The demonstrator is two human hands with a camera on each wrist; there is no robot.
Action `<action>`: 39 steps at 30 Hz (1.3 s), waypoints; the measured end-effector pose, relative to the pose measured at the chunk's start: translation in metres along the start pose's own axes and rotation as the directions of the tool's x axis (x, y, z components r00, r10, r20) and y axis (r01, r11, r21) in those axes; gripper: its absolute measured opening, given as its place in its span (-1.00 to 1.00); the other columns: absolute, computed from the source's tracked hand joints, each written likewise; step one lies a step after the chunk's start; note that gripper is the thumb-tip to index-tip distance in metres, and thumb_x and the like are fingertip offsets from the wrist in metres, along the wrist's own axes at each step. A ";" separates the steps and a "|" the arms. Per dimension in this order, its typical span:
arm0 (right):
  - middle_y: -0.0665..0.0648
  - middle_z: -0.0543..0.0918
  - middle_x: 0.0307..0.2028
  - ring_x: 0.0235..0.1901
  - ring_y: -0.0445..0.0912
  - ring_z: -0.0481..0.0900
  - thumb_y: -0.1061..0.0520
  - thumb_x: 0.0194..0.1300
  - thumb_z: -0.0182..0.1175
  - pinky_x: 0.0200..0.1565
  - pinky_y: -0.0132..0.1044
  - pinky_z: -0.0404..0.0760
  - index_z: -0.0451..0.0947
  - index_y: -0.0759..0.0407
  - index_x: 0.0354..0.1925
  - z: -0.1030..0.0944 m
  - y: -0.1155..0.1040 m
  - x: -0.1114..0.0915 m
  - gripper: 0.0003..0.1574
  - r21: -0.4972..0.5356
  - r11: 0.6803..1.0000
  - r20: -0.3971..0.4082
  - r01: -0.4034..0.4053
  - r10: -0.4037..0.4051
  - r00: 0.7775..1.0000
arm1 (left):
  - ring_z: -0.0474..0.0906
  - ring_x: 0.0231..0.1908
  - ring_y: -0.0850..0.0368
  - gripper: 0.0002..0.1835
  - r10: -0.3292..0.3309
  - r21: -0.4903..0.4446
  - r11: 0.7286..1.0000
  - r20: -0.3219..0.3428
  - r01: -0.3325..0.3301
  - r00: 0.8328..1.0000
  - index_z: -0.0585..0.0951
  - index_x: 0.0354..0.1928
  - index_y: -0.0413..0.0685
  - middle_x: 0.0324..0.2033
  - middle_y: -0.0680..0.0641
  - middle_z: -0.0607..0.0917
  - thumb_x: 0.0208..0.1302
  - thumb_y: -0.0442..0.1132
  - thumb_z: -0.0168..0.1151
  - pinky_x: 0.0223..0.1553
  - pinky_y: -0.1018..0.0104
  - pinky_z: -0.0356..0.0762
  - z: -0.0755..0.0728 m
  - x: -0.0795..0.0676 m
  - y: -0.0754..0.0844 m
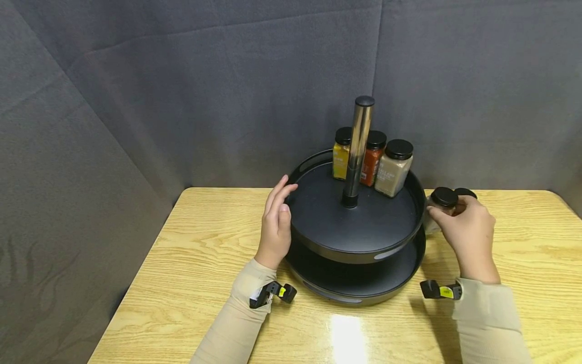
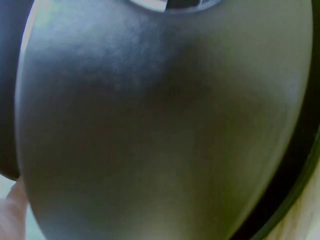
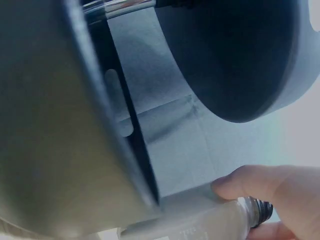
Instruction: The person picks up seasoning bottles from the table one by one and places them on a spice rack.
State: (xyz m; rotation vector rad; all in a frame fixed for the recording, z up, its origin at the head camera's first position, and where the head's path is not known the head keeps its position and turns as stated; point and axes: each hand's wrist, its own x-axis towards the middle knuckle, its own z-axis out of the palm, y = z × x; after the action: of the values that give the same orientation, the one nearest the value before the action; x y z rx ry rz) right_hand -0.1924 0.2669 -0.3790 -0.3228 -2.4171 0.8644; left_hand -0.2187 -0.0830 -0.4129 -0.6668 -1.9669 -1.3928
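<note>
A black two-tier turntable tray (image 1: 318,217) stands on the table, its metal post (image 1: 359,146) rising from the upper tier. My left hand (image 1: 276,227) is at the left rim of the upper tier, fingers extended and slightly bent. To the right of the tray, my right hand (image 1: 473,235) pinches a clear spice jar (image 3: 195,220) with a black lid (image 1: 444,196), between thumb and fingers near its top. On the upper tier, behind the post, sit a yellow jar (image 1: 340,161), a red jar (image 1: 370,164) and a beige jar (image 1: 392,174).
Another black-lidded jar (image 1: 466,192) is just behind my right hand, mostly hidden. The lower tier (image 1: 359,278) juts out in front beneath the upper one. A grey curtain (image 1: 227,101) hangs behind the wooden table (image 1: 204,242).
</note>
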 end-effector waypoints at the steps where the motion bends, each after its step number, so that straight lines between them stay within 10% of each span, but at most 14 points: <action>1: 0.29 0.61 -0.51 -0.48 0.09 0.49 0.06 0.09 0.46 -0.41 -0.18 0.31 0.60 0.42 -0.26 -0.001 -0.001 0.000 -0.55 0.006 1.000 -0.008 -0.005 0.005 1.000 | 0.38 0.26 -0.12 -0.28 0.000 -0.001 1.000 0.000 0.000 1.000 0.51 0.28 -0.24 0.44 -0.25 0.34 0.60 0.20 -0.37 0.04 0.27 0.30 0.000 0.000 0.000; 8: 0.27 0.69 -0.40 -0.55 -0.47 0.32 -0.01 0.09 0.45 -0.36 -0.34 0.30 0.66 0.36 -0.20 -0.009 -0.006 0.000 -0.53 0.057 0.996 -0.061 -0.062 0.065 0.996 | 0.34 -0.28 0.02 -0.30 -0.002 0.003 1.000 0.002 0.002 1.000 0.51 0.29 -0.23 0.45 -0.21 0.32 0.60 0.18 -0.37 -0.26 0.34 0.29 0.000 -0.001 -0.001; 12: -0.14 0.63 -0.49 -0.53 -0.62 0.35 0.00 0.08 0.46 -0.31 -0.52 0.31 0.68 0.30 -0.12 -0.012 -0.010 0.001 -0.52 0.133 0.987 -0.096 -0.088 0.101 0.990 | 0.29 -0.35 0.03 -0.30 -0.001 0.001 1.000 0.003 0.001 1.000 0.51 0.30 -0.23 0.45 -0.21 0.32 0.60 0.17 -0.37 -0.26 0.33 0.29 0.000 0.000 0.000; 18: -0.54 0.43 -0.55 -0.50 -0.61 0.45 0.06 0.06 0.50 -0.32 -0.66 0.38 0.67 0.25 -0.10 -0.016 -0.016 -0.001 -0.54 0.229 0.972 -0.169 -0.053 0.093 0.981 | 0.36 -0.27 -0.05 -0.32 -0.003 -0.001 1.000 0.002 0.003 1.000 0.51 0.29 -0.23 0.45 -0.22 0.33 0.60 0.15 -0.36 -0.24 0.33 0.29 0.000 0.000 0.000; 26: -0.51 0.48 -0.49 -0.43 -0.50 0.49 0.09 0.04 0.51 -0.27 -0.62 0.46 0.69 0.23 -0.10 -0.019 -0.025 -0.004 -0.56 0.284 0.959 -0.261 0.013 0.065 0.963 | 0.30 0.39 -0.09 -0.33 0.004 0.001 1.000 -0.005 -0.004 1.000 0.52 0.27 -0.25 0.43 -0.25 0.35 0.60 0.14 -0.35 0.22 0.25 0.28 0.001 0.000 -0.001; 39: -0.37 0.59 -0.38 -0.34 -0.42 0.59 0.15 0.03 0.53 -0.22 -0.64 0.51 0.75 0.11 -0.08 -0.022 -0.039 -0.006 -0.58 0.358 0.930 -0.375 0.087 0.058 0.925 | 0.22 0.46 -0.06 -0.33 -0.005 0.005 1.000 0.001 0.005 1.000 0.52 0.27 -0.24 0.44 -0.21 0.34 0.60 0.13 -0.35 0.39 0.17 0.20 0.000 0.000 -0.001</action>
State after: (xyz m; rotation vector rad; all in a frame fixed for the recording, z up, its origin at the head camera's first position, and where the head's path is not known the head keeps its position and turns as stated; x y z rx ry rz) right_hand -0.1764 0.2463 -0.3425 -0.2941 -1.8518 1.1128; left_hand -0.2196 -0.0832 -0.4138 -0.6612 -1.9733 -1.3906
